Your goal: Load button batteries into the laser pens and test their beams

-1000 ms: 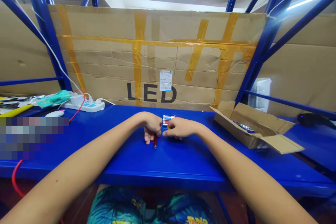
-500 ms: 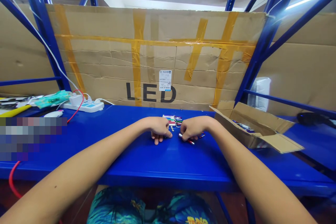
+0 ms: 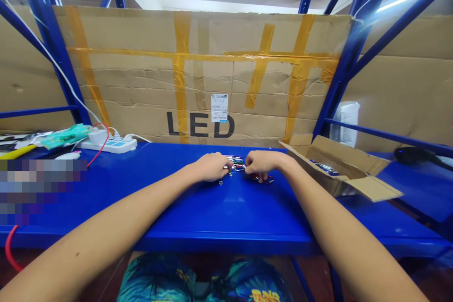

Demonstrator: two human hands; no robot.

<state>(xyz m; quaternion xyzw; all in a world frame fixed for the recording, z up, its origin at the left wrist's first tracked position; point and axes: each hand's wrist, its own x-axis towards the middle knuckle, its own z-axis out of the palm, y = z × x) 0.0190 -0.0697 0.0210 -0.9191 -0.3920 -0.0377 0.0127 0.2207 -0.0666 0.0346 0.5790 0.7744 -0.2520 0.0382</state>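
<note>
A row of slim, shiny metal tubes (image 3: 236, 160) in several colours lies on the blue tabletop, between my two hands. At the row's left end my left hand (image 3: 212, 166) is closed, thumb and fingers bent around the tube ends; what exactly they grip is partly hidden. My right hand (image 3: 262, 161) pinches a silver-ended metal tube (image 3: 244, 167) at the right side of the row. Beneath its fingers lies a red tube, mostly covered, with a red carabiner clip (image 3: 269, 180) showing. Small silver pieces (image 3: 221, 182) rest near my left fingertips.
An open cardboard box (image 3: 339, 170) with more metallic items stands at right. On the left are a white power strip (image 3: 116, 144), a red cable (image 3: 101, 146) and a teal packet (image 3: 65, 136). A large taped cardboard sheet (image 3: 148, 85) rises behind the blue shelf top (image 3: 230, 217).
My left hand has moved forward to the row, uncovering small silver pieces. My right hand has shifted forward from the red tube, its fingertips now at the row's right end.
</note>
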